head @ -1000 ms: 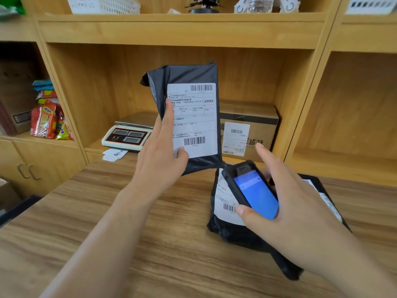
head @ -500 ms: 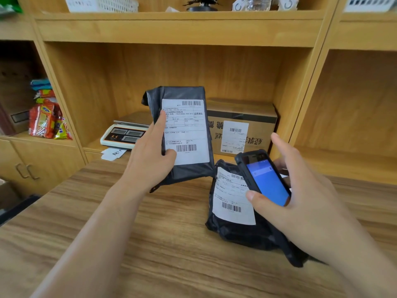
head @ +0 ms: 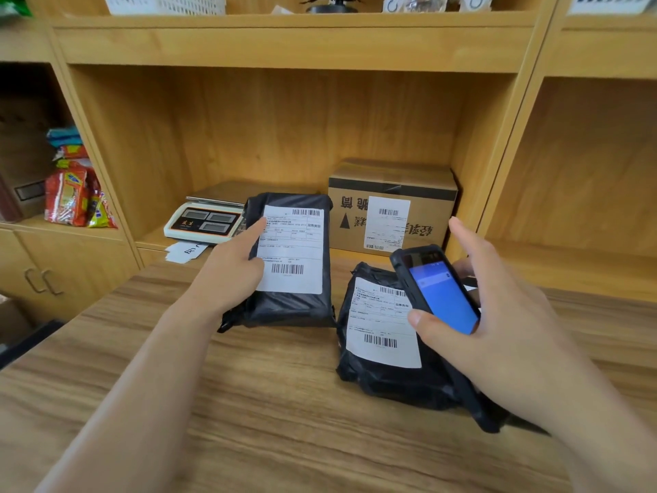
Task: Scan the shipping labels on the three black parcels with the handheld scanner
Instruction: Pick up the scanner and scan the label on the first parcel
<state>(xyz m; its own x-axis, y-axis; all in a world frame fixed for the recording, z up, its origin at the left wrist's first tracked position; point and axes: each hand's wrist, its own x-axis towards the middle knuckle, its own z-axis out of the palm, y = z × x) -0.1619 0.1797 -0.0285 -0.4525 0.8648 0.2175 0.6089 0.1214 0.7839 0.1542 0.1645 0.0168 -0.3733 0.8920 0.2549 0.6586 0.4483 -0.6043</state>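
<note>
My left hand grips a black parcel by its left side, white shipping label facing up, its lower end at the wooden table. My right hand holds the handheld scanner, blue screen lit, above a second black parcel that lies on the table with its own label up. More black wrapping shows under my right wrist, mostly hidden; I cannot tell whether it is a separate parcel.
A wooden table stands against a wooden shelf unit. In the open shelf bay sit a weighing scale, a cardboard box with a label, and paper slips. Snack packets fill the left bay.
My left hand has lowered the parcel from upright in the air down to the table. My right hand has lifted the scanner up and to the right, uncovering the second parcel's label.
</note>
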